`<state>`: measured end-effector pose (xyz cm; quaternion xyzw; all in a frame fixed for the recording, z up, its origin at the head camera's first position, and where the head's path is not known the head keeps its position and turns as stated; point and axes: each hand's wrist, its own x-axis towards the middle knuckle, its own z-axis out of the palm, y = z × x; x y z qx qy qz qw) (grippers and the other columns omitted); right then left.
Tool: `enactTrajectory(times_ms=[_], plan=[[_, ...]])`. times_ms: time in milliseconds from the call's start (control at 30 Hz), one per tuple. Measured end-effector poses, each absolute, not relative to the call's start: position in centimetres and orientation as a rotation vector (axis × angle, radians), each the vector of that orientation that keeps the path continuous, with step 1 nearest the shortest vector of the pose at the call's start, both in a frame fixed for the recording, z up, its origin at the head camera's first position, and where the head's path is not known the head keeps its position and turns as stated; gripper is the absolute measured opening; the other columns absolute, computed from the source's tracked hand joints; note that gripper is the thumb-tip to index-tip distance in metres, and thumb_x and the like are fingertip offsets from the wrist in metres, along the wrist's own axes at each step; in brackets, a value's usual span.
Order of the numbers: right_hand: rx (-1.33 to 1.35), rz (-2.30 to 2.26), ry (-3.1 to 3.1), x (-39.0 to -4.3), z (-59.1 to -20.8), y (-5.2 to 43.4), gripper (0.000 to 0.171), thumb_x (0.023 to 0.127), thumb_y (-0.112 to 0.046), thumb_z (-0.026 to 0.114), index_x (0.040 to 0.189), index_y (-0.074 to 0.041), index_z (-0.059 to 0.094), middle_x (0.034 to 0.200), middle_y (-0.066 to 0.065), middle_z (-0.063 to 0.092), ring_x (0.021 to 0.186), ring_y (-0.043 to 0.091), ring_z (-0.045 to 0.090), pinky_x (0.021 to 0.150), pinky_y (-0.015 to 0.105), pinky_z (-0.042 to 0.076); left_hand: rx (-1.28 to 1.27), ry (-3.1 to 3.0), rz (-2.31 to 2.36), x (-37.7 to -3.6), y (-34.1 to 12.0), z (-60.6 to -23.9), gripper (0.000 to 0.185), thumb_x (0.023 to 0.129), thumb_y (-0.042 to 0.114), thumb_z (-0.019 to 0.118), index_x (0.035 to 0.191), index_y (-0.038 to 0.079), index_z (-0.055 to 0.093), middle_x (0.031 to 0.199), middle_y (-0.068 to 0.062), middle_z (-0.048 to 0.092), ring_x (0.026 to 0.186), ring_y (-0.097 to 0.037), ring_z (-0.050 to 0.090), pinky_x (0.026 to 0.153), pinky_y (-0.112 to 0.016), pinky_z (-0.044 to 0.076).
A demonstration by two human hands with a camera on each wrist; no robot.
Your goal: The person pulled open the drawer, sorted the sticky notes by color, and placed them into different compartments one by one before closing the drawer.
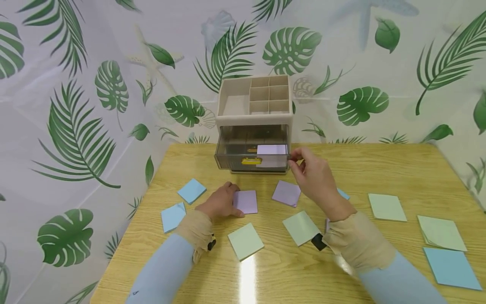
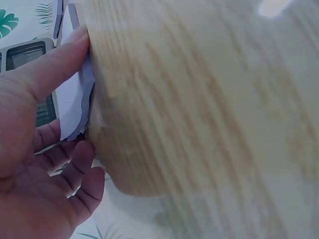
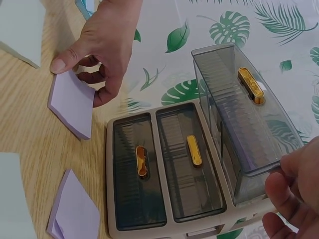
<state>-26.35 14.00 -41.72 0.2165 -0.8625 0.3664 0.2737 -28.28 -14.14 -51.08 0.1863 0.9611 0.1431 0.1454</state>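
My left hand (image 1: 222, 200) pinches a purple sticky-note pad (image 1: 247, 202) by its edges on the table, thumb on the near side and fingers on the far side. In the right wrist view that same pad (image 3: 74, 104) lies beside the organizer. The organizer's top drawer (image 1: 228, 160), smoky and see-through with a gold handle (image 1: 251, 161), is pulled out. At its right front corner, my right hand (image 1: 317, 177) holds the edge between thumb and fingers. Inside the drawer's right part lies another light purple pad (image 1: 271, 149).
The beige organizer (image 1: 255, 121) stands against a leaf-patterned cloth, with divided top compartments and two closed lower drawers (image 3: 139, 172). Around my hands lie a second purple pad (image 1: 286, 193), green pads (image 1: 245, 241) and blue pads (image 1: 192, 191). More green and blue pads (image 1: 452, 268) lie far right.
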Motion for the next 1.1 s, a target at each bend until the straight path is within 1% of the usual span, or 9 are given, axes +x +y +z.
enactTrajectory(times_ms=[100, 267, 500, 633, 800, 1000, 1100], plan=[[0.586, 0.984, -2.321, -26.4, -41.8, 14.0, 0.012, 0.09, -0.005, 0.066, 0.099, -0.004, 0.058, 0.086, 0.007, 0.065, 0.057, 0.013, 0.051, 0.049, 0.028, 0.042, 0.518, 2.772, 0.449, -28.1, -14.2, -51.1, 0.087, 0.071, 0.046, 0.084, 0.136, 0.003, 0.046, 0.13, -0.013, 0.047, 0.112, -0.025, 0.053, 0.096, -0.037, 0.045], [0.59, 0.993, -2.33, -26.4, -41.8, 13.9, 0.011, 0.091, -0.005, 0.065, 0.099, -0.004, 0.058, 0.086, 0.008, 0.065, 0.059, 0.014, 0.052, 0.049, 0.029, 0.042, 0.489, 2.78, 0.495, -27.9, -14.3, -51.2, 0.085, 0.07, 0.045, 0.084, 0.134, 0.003, 0.046, 0.12, -0.012, 0.049, 0.101, -0.022, 0.054, 0.091, -0.038, 0.047], [0.589, 1.007, -2.349, -26.4, -41.8, 14.0, 0.011, 0.091, -0.006, 0.065, 0.1, -0.004, 0.058, 0.087, 0.007, 0.065, 0.06, 0.013, 0.051, 0.049, 0.029, 0.042, 0.428, 2.776, 0.536, -27.8, -14.4, -51.7, 0.091, 0.071, 0.045, 0.084, 0.14, 0.003, 0.043, 0.117, -0.014, 0.045, 0.095, -0.022, 0.054, 0.087, -0.038, 0.048], [0.584, 1.015, -2.358, -26.4, -41.8, 14.1, 0.01, 0.092, -0.006, 0.064, 0.1, -0.005, 0.058, 0.088, 0.007, 0.065, 0.06, 0.014, 0.051, 0.049, 0.029, 0.041, 0.411, 2.779, 0.54, -27.7, -14.3, -51.6, 0.089, 0.072, 0.045, 0.083, 0.14, 0.004, 0.043, 0.116, -0.013, 0.044, 0.092, -0.021, 0.053, 0.084, -0.036, 0.048], [0.581, 1.024, -2.365, -26.4, -41.8, 14.2, 0.01, 0.093, -0.006, 0.064, 0.1, -0.005, 0.058, 0.088, 0.007, 0.065, 0.06, 0.015, 0.051, 0.049, 0.028, 0.041, 0.408, 2.795, 0.599, -27.6, -14.2, -51.5, 0.089, 0.07, 0.043, 0.086, 0.137, 0.004, 0.043, 0.118, -0.014, 0.043, 0.094, -0.022, 0.052, 0.085, -0.037, 0.048], [0.589, 1.007, -2.363, -26.4, -41.9, 14.2, 0.01, 0.092, -0.005, 0.064, 0.1, -0.004, 0.058, 0.087, 0.007, 0.065, 0.059, 0.013, 0.05, 0.048, 0.027, 0.041, 0.442, 2.829, 0.687, -27.7, -14.3, -52.0, 0.087, 0.07, 0.039, 0.087, 0.133, -0.001, 0.043, 0.117, -0.013, 0.053, 0.1, -0.023, 0.053, 0.088, -0.039, 0.046], [0.592, 0.996, -2.365, -26.4, -41.9, 14.1, 0.011, 0.091, -0.004, 0.065, 0.1, -0.005, 0.058, 0.086, 0.006, 0.064, 0.059, 0.013, 0.05, 0.048, 0.028, 0.041, 0.438, 2.843, 0.698, -27.7, -14.4, -52.3, 0.086, 0.07, 0.039, 0.086, 0.134, -0.002, 0.044, 0.116, -0.014, 0.055, 0.1, -0.025, 0.053, 0.087, -0.041, 0.046]])
